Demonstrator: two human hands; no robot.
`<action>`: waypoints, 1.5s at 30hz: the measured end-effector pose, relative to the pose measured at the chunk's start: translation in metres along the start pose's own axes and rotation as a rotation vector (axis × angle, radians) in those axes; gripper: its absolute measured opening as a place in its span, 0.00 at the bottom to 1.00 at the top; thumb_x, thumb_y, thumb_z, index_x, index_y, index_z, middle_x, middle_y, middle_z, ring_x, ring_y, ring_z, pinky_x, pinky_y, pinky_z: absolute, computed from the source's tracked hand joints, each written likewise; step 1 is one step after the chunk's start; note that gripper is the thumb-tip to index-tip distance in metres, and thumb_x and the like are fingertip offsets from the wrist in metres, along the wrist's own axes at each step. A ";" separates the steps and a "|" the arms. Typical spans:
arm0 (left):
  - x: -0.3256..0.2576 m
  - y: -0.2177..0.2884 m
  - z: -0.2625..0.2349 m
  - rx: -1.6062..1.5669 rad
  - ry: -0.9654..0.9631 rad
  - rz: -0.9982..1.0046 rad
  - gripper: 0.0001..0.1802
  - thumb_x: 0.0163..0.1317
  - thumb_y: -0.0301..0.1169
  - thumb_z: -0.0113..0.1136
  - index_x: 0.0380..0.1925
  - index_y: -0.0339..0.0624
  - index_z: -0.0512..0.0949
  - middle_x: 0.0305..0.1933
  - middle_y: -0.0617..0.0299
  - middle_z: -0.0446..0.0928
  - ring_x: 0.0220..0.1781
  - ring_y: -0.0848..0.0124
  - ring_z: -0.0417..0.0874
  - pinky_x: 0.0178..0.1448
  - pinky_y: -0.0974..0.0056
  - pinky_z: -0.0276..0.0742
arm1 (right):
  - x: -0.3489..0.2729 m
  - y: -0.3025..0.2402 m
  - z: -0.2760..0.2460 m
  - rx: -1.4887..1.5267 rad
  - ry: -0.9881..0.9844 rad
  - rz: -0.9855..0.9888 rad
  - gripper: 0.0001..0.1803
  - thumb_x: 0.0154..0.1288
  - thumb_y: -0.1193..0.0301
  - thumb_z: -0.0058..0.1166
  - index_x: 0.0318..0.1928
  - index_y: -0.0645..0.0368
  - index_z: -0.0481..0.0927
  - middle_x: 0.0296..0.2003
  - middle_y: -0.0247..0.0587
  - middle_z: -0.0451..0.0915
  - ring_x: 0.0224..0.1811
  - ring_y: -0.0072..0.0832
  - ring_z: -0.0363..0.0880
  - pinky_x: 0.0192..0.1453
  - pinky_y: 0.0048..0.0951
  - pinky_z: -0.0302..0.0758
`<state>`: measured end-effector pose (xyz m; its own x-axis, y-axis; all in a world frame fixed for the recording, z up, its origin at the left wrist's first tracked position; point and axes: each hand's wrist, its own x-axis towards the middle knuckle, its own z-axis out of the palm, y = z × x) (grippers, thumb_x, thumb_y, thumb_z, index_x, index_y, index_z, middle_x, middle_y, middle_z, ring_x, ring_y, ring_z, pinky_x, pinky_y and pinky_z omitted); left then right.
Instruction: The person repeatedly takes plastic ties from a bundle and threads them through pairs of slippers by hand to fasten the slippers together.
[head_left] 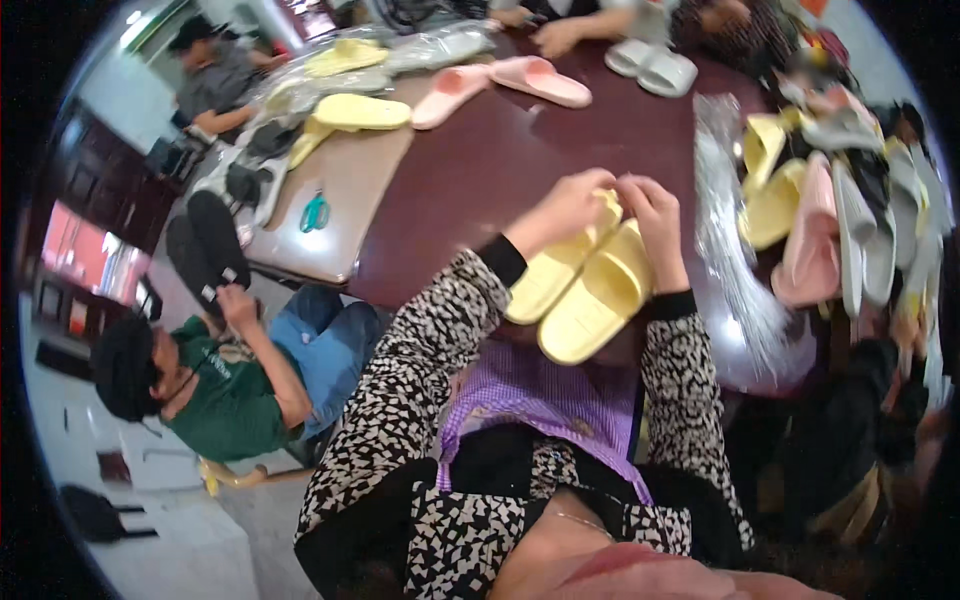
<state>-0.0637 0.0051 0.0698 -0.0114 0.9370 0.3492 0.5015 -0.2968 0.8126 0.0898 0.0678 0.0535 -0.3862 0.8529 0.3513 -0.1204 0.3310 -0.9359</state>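
A pair of pale yellow slide slippers lies side by side on the dark red table in front of me, toes pointing away. My left hand reaches over the far end of the left slipper, its fingers pinched together. Close against it, my right hand is pinched too, beside the toe of the right slipper. The fingertips of both hands meet just beyond the toes. Whatever is between them is too small and blurred to make out.
Clear plastic bags lie right of my hands, beside piled yellow, pink and grey slippers. Pink slippers and grey slippers lie farther back. Teal-handled scissors rest at left. A seated person holds dark slippers; others sit around the table.
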 end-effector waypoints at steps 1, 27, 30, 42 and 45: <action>0.010 -0.005 0.003 -0.089 -0.112 -0.092 0.14 0.61 0.21 0.49 0.46 0.32 0.74 0.44 0.54 0.79 0.43 0.69 0.81 0.45 0.67 0.77 | 0.002 0.002 -0.002 0.017 0.016 -0.030 0.09 0.63 0.73 0.53 0.37 0.68 0.82 0.29 0.36 0.82 0.33 0.19 0.77 0.38 0.21 0.73; 0.063 -0.009 0.057 -0.660 0.145 -0.278 0.04 0.63 0.26 0.56 0.34 0.37 0.78 0.23 0.71 0.73 0.19 0.86 0.66 0.22 0.79 0.61 | 0.035 0.020 -0.067 -0.021 -0.021 0.016 0.04 0.60 0.77 0.55 0.34 0.66 0.80 0.28 0.29 0.79 0.31 0.14 0.76 0.37 0.18 0.74; 0.063 -0.010 0.057 -0.639 0.112 -0.266 0.04 0.63 0.26 0.55 0.34 0.38 0.78 0.24 0.71 0.73 0.20 0.86 0.66 0.24 0.79 0.62 | 0.036 0.021 -0.069 -0.099 0.041 -0.065 0.03 0.60 0.78 0.56 0.35 0.65 0.80 0.28 0.30 0.79 0.31 0.15 0.76 0.37 0.18 0.74; 0.066 -0.022 0.055 -0.679 -0.029 -0.281 0.04 0.64 0.26 0.52 0.34 0.39 0.76 0.26 0.70 0.73 0.24 0.84 0.69 0.30 0.77 0.65 | 0.040 0.026 -0.076 -0.240 -0.015 -0.263 0.02 0.57 0.79 0.57 0.32 0.64 0.81 0.26 0.37 0.82 0.30 0.21 0.81 0.35 0.21 0.75; 0.066 -0.025 0.055 -0.689 -0.031 -0.280 0.04 0.64 0.26 0.52 0.33 0.39 0.76 0.26 0.70 0.73 0.24 0.83 0.69 0.30 0.77 0.66 | 0.040 0.026 -0.076 -0.242 -0.020 -0.279 0.02 0.56 0.80 0.57 0.32 0.64 0.81 0.26 0.37 0.82 0.29 0.22 0.81 0.35 0.21 0.75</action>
<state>-0.0300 0.0846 0.0468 -0.0294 0.9963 0.0807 -0.1730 -0.0846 0.9813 0.1405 0.1411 0.0452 -0.3869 0.7093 0.5893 -0.0042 0.6377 -0.7703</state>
